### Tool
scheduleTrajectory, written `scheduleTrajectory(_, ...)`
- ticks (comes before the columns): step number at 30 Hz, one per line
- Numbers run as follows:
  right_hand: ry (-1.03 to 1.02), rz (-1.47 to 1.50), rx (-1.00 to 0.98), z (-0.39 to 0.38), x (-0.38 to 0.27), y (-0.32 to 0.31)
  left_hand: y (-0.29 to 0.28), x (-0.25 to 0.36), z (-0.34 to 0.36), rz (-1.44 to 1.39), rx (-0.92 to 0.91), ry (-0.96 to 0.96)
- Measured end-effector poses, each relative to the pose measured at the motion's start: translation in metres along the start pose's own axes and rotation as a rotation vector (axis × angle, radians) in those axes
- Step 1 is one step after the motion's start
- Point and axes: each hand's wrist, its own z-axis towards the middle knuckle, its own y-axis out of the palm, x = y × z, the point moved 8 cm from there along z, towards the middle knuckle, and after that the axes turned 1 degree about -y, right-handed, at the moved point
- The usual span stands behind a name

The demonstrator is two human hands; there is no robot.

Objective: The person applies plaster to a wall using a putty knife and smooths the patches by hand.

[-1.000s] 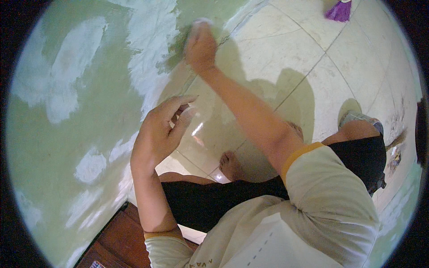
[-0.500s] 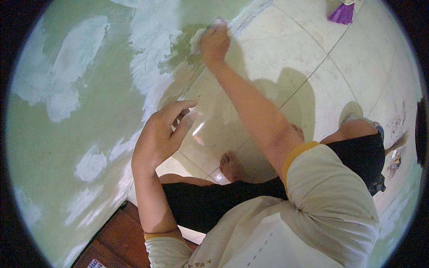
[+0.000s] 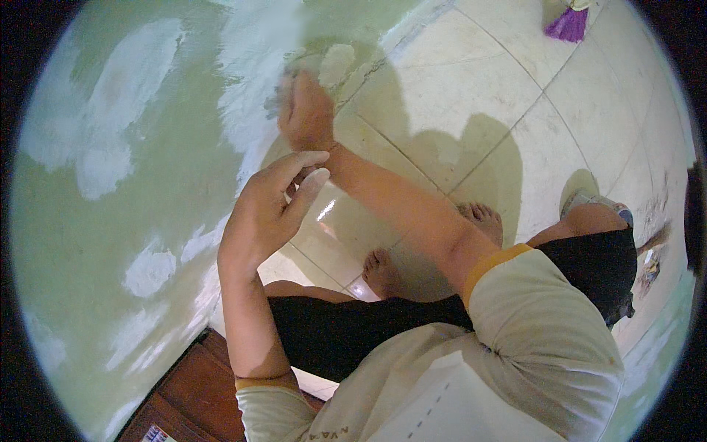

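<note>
My right hand (image 3: 305,114) is closed and pressed to the green wall (image 3: 184,214), near its lower edge. Motion smears its fingertips, and whatever it may grip is hidden. White filler patches (image 3: 132,96) cover parts of the wall around it. Nearer to me, my left hand (image 3: 261,210) hangs half curled beside the wall, with a gap between thumb and fingers and nothing visible in it. Pale dust coats its fingertips. The right wrist lies just beyond the left fingertips in the view; whether they touch I cannot tell.
Cream floor tiles (image 3: 501,81) meet the wall along a diagonal edge. A purple brush or broom head (image 3: 567,26) lies at the far right. Behind my left arm stands a brown wooden piece (image 3: 202,387). Small debris (image 3: 652,261) is at the right. My bare feet (image 3: 379,272) are on the tiles.
My right hand has swept left and nearer along the wall, away from the floor corner, baring a pale filler patch there. My left hand has barely moved.
</note>
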Motion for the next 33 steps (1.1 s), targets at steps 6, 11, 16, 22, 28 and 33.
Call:
scheduleTrajectory(6, 0.242, -0.069, 0.152, 0.057, 0.067, -0.026, -0.002, 0.005, -0.013, 0.016, 0.025, 0.032)
scheduleTrajectory(11, -0.067, -0.046, 0.096, 0.003, 0.002, 0.0, -0.005, 0.004, -0.008, -0.015, 0.028, 0.007)
scheduleTrajectory(16, 0.226, -0.08, -0.034, 0.037, 0.064, -0.009, 0.0, 0.003, -0.018, -0.018, 0.033, 0.032)
scheduleTrajectory(22, -0.053, -0.082, 0.12, 0.002, 0.018, 0.004, -0.005, 0.009, -0.011, 0.002, 0.023, 0.045)
scheduleTrajectory(28, 0.103, -0.185, 0.098, 0.035, 0.079, -0.012, -0.005, -0.002, -0.017, -0.007, 0.041, 0.039)
scheduleTrajectory(33, 0.253, -0.017, 0.079, 0.035, 0.077, -0.021, -0.027, -0.008, -0.02, -0.022, 0.148, -0.021)
